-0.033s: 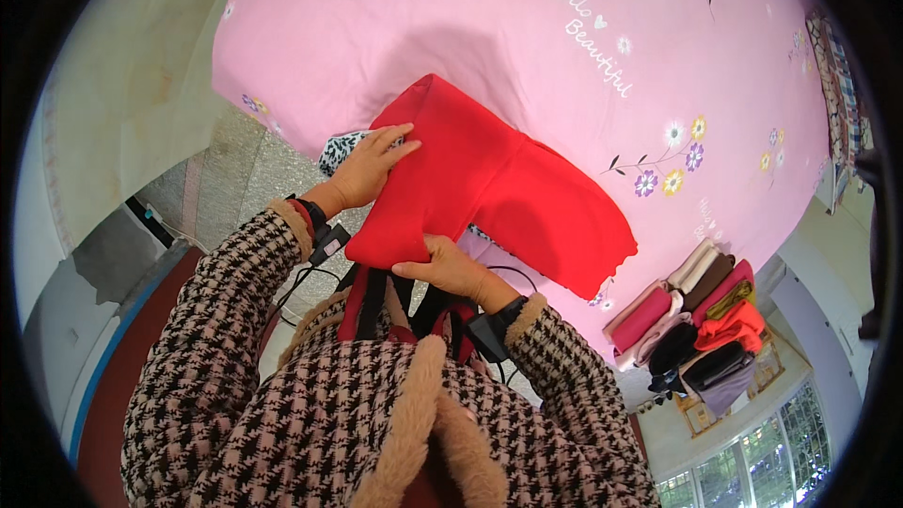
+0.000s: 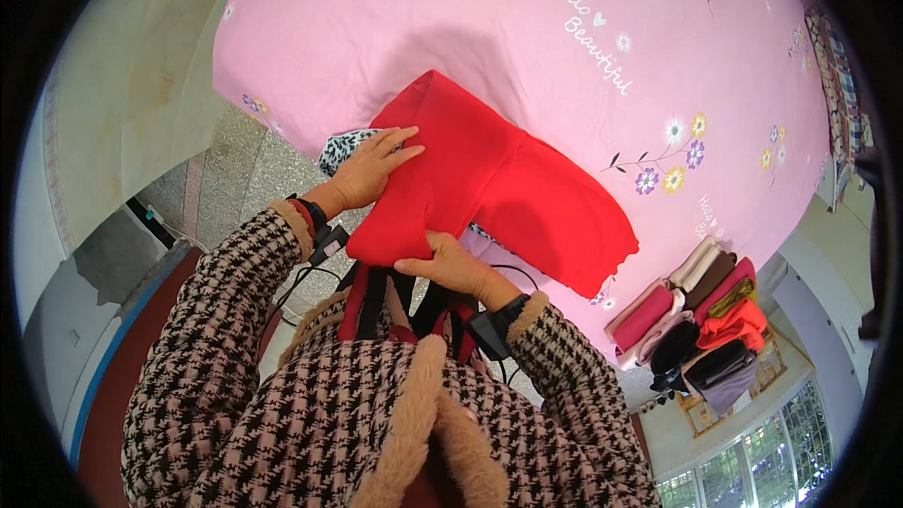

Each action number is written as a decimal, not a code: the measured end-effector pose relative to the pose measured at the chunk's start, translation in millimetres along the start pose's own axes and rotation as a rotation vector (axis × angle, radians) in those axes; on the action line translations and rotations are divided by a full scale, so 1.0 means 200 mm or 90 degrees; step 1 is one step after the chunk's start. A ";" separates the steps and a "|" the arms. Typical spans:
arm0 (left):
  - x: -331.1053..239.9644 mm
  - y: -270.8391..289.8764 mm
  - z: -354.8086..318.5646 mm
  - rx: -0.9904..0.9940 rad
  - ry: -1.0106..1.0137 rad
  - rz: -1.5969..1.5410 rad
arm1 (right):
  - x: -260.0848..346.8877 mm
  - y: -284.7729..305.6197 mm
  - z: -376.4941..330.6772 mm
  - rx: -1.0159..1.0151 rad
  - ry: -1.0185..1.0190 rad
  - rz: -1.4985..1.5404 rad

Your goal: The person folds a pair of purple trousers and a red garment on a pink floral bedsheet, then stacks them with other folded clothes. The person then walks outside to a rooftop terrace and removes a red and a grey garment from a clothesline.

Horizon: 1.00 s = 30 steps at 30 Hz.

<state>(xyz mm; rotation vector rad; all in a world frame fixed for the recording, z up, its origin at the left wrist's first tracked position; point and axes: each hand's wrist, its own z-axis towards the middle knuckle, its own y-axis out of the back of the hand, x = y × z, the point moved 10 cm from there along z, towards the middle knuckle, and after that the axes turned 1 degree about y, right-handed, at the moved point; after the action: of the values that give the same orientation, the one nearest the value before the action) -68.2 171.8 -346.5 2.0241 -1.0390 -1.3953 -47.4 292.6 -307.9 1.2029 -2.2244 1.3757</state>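
Note:
A bright red garment (image 2: 461, 160), folded over itself, lies partly on the pink bed cover and hangs at its near edge. Its exact kind I cannot tell. My left hand (image 2: 372, 167) rests along the garment's left edge, fingers stretched over the cloth and slightly apart; its thumb is hidden. My right hand (image 2: 453, 268) grips the near lower edge, thumb on top and the other fingers mostly out of sight beneath. Beside my left hand, a black-and-white patterned cloth (image 2: 343, 150) shows from under the red one.
The pink flowered bed cover (image 2: 508, 0) spreads ahead. Several folded garments (image 2: 701, 306) in mixed colours are stacked at the bed's right near corner. Speckled floor (image 2: 240, 165) shows at left. A dark cable (image 2: 515, 273) runs near my right wrist. A window (image 2: 771, 456) stands at lower right.

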 end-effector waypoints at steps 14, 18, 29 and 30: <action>-0.16 -0.20 0.03 0.137 -0.300 -0.085 | 0.02 -0.04 -0.02 -0.065 0.002 0.058; -0.10 -0.14 -0.01 0.060 -0.254 -0.077 | 0.20 0.26 -0.01 -0.228 0.075 -0.022; 0.14 -0.22 0.05 0.228 0.330 -0.930 | 0.71 0.67 -0.02 -0.393 0.291 0.017; 0.14 -0.22 0.05 0.259 0.326 -0.887 | 0.72 0.68 -0.01 -0.389 0.318 0.031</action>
<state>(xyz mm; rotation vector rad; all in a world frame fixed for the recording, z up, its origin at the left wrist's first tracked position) -57.5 175.9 -398.2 3.3596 0.5539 -0.9856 -240.5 249.9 -306.0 0.5267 -2.0711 0.7856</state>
